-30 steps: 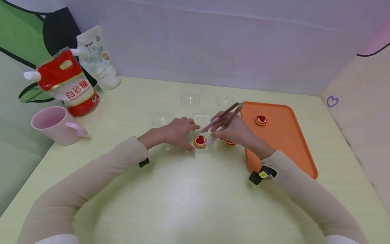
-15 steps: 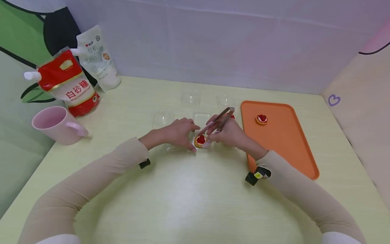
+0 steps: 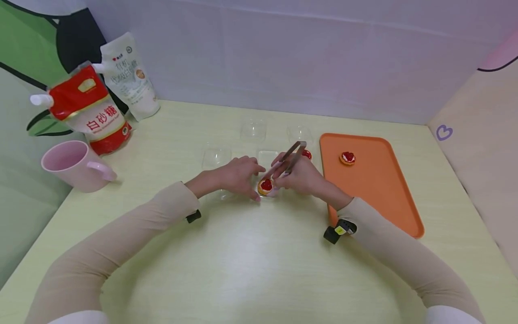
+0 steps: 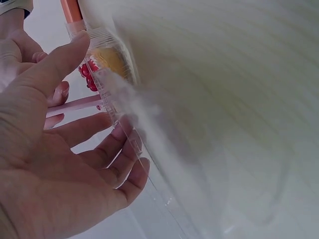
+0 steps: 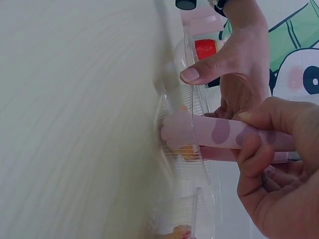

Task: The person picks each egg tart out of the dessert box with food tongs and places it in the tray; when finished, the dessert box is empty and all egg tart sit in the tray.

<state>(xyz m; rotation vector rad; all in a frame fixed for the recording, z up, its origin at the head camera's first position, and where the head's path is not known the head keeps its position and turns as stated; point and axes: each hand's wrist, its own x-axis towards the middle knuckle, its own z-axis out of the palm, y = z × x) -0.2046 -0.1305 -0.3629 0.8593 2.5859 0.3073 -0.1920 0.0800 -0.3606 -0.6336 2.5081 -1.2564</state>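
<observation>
A small red-topped tart (image 3: 265, 185) sits in a clear plastic box (image 5: 204, 172) at mid-table. My left hand (image 3: 238, 173) holds the box's side, thumb at the near edge and the other fingers farther back along the plastic; in the left wrist view the hand (image 4: 65, 144) spans its rim. From the other side my right hand (image 3: 301, 173) grips pink tongs (image 5: 214, 130) with a metal bend. Their paw-shaped tips are down inside the box, around the tart. A second tart (image 3: 307, 154) shows partly behind the right hand.
An orange tray (image 3: 376, 198) on the right bears one tart (image 3: 347, 158). More clear plastic boxes (image 3: 253, 130) stand behind the hands. Left are a pink mug (image 3: 77, 164), a red sugar pouch (image 3: 99, 119) and a white pouch (image 3: 131, 81).
My right hand has moved left, bringing the tong tips around the tart in the box. The tart behind that hand has come into view; one nearer me is now hidden. The left hand stays.
</observation>
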